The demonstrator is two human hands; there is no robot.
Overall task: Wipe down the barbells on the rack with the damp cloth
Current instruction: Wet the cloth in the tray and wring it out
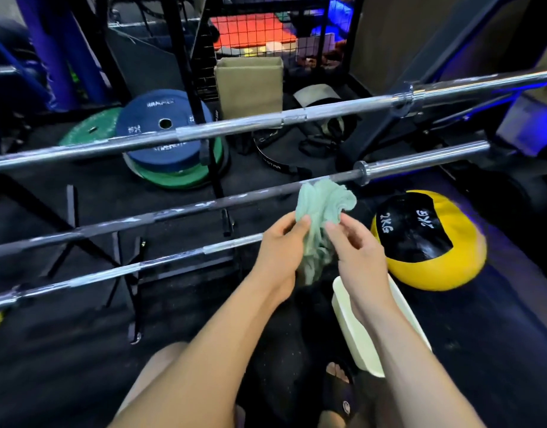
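Both hands meet at the centre of the view around a bunched pale green cloth (320, 223). The left hand (281, 245) pinches the cloth's left side between thumb and curled fingers, and the right hand (358, 251) pinches its right edge with thumb and forefinger, its other fingers loosely bent. The cloth rises above the fingertips in a crumpled tuft and hangs down between the 2 wrists. Its top overlaps the middle barbell (173, 211), a dark bar with worn pale patches, just left of that bar's collar; whether it touches the bar cannot be told. 3 barbells lie across the rack in all: the top chrome barbell (235, 128) runs well above the hands, and the lowest barbell (127, 268) ends behind the left hand. Beneath the right forearm sits a white rectangular tub (355, 332) on the black floor, with a sandalled foot just beside it. A yellow and black 2KG medicine ball (426, 242) lies right of the hands, and blue and green weight plates (164, 134) are stacked behind the bars.
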